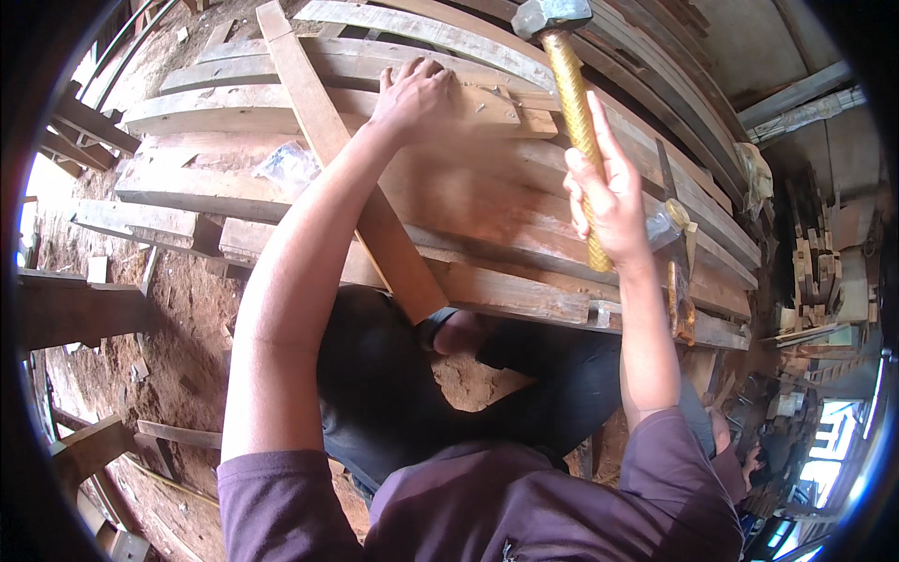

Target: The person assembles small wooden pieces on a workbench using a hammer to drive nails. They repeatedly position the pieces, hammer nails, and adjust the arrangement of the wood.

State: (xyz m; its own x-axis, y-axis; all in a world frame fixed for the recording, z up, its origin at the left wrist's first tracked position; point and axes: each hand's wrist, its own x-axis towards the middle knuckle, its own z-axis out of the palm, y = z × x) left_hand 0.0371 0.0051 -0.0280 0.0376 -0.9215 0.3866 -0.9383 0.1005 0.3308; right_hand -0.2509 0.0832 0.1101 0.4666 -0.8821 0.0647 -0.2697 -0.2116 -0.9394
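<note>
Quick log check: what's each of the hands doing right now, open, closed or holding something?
Left hand: on a short wooden board, fingers bent; whether it grips cannot be told.
Right hand: closed on the yellow-handled hammer.

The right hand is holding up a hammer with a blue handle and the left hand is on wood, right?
The handle isn't blue: the head view shows it's gold. The right hand does hold the hammer up, and the left hand is on wood.
</note>
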